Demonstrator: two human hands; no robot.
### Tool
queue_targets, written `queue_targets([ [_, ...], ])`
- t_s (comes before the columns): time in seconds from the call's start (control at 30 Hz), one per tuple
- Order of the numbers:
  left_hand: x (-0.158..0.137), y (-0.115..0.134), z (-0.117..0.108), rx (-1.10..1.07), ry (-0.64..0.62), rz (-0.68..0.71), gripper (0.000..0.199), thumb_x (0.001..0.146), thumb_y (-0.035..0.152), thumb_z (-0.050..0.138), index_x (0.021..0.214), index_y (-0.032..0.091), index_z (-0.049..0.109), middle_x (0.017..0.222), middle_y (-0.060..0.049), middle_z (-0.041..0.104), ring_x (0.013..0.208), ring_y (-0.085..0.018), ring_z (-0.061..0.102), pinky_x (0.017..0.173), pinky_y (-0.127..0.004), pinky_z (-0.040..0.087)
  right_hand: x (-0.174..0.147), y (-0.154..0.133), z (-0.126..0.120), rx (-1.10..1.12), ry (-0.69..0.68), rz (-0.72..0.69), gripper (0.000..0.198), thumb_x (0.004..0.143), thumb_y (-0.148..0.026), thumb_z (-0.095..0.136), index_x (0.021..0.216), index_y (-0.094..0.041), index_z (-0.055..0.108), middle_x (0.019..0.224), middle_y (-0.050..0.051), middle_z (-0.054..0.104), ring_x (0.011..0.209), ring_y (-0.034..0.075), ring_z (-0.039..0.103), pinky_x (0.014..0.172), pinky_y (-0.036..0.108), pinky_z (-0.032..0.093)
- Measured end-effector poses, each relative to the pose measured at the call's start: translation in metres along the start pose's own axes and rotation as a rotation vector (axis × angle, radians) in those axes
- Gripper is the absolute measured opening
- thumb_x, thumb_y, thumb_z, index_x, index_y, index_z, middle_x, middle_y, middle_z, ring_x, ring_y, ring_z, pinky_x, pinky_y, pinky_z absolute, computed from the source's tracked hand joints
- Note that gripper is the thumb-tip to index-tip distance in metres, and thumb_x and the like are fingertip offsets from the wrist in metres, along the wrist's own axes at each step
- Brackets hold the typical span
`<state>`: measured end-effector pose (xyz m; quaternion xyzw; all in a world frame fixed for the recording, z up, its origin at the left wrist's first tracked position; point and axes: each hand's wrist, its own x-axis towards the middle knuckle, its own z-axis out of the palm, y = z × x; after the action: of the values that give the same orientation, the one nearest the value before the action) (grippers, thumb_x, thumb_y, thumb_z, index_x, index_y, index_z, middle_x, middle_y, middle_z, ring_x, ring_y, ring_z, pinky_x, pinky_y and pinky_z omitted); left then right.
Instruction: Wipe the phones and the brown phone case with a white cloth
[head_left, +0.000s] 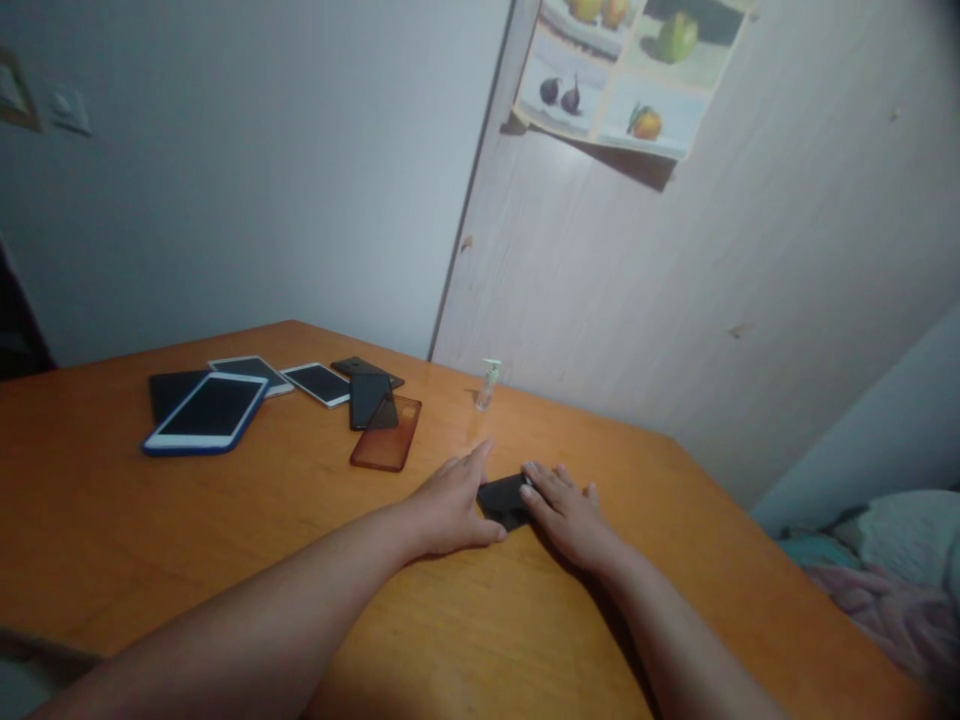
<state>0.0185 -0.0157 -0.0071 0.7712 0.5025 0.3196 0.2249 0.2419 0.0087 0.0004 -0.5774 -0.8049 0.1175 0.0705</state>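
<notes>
A black smartphone (504,500) lies flat on the wooden table in front of me, partly covered by my hands. My left hand (448,508) is around its left end, thumb at the near corner and fingers at the far side. Over the right end rests my right hand (571,515), its thumb and index finger on the phone and the other fingers reaching past it. What is under the right palm is hidden. Just beyond the phone stands a small clear pump bottle (486,386). A translucent brown phone case (388,438) lies to the left of my left hand.
Left on the table (300,540) lie a tablet in a blue case (210,412), a dark flat item (171,392), a white-edged tablet (259,373), a white phone (319,383), and dark phones (370,400). A wall stands behind; bedding (892,590) is at right.
</notes>
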Motion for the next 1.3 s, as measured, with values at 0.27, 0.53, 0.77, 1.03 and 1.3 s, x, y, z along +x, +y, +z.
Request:
queue_targets([
  [0.27, 0.001, -0.005, 0.002, -0.003, 0.003, 0.049, 0.110, 0.064, 0.039, 0.078, 0.155, 0.011, 0.023, 0.131, -0.018, 0.060, 0.125, -0.037, 0.052, 0.103, -0.046, 0.043, -0.015, -0.022, -0.003, -0.015, -0.079, -0.160, 0.073, 0.096, -0.070, 0.027, 0.156, -0.028, 0.029, 0.162, 0.006, 0.026, 0.152, 0.032, 0.007, 0.116, 0.066, -0.001],
  [0.53, 0.001, -0.004, 0.001, -0.010, 0.008, 0.020, 0.115, 0.060, 0.041, 0.083, 0.156, 0.017, 0.023, 0.132, -0.016, 0.059, 0.125, -0.036, 0.052, 0.103, -0.045, 0.043, -0.001, 0.002, -0.002, -0.016, 0.016, 0.076, 0.066, 0.099, -0.065, 0.021, 0.154, -0.030, 0.033, 0.161, 0.004, 0.029, 0.151, 0.036, 0.012, 0.112, 0.074, 0.005],
  [0.77, 0.001, -0.005, 0.001, 0.013, -0.015, 0.040, 0.109, 0.065, 0.040, 0.078, 0.155, 0.012, 0.023, 0.132, -0.018, 0.059, 0.126, -0.037, 0.052, 0.102, -0.045, 0.043, -0.018, -0.023, -0.004, 0.027, -0.085, -0.214, 0.065, 0.098, -0.066, 0.026, 0.154, -0.033, 0.032, 0.161, 0.004, 0.029, 0.151, 0.032, 0.011, 0.116, 0.066, 0.002],
  [1.03, 0.001, -0.002, 0.000, 0.031, -0.033, 0.012, 0.113, 0.063, 0.043, 0.081, 0.156, 0.012, 0.024, 0.134, -0.018, 0.058, 0.129, -0.038, 0.049, 0.104, -0.046, 0.043, -0.009, 0.001, -0.007, -0.048, -0.007, 0.042, 0.067, 0.099, -0.065, 0.021, 0.155, -0.028, 0.031, 0.162, 0.004, 0.027, 0.151, 0.037, 0.006, 0.112, 0.074, 0.001],
  [1.3, 0.001, -0.008, 0.001, 0.045, -0.023, 0.057, 0.109, 0.066, 0.047, 0.079, 0.154, 0.011, 0.026, 0.136, -0.019, 0.056, 0.130, -0.038, 0.049, 0.106, -0.047, 0.042, -0.023, -0.022, -0.004, 0.008, -0.110, -0.229, 0.061, 0.100, -0.063, 0.021, 0.155, -0.036, 0.028, 0.163, -0.002, 0.024, 0.152, 0.032, 0.005, 0.116, 0.069, 0.000],
])
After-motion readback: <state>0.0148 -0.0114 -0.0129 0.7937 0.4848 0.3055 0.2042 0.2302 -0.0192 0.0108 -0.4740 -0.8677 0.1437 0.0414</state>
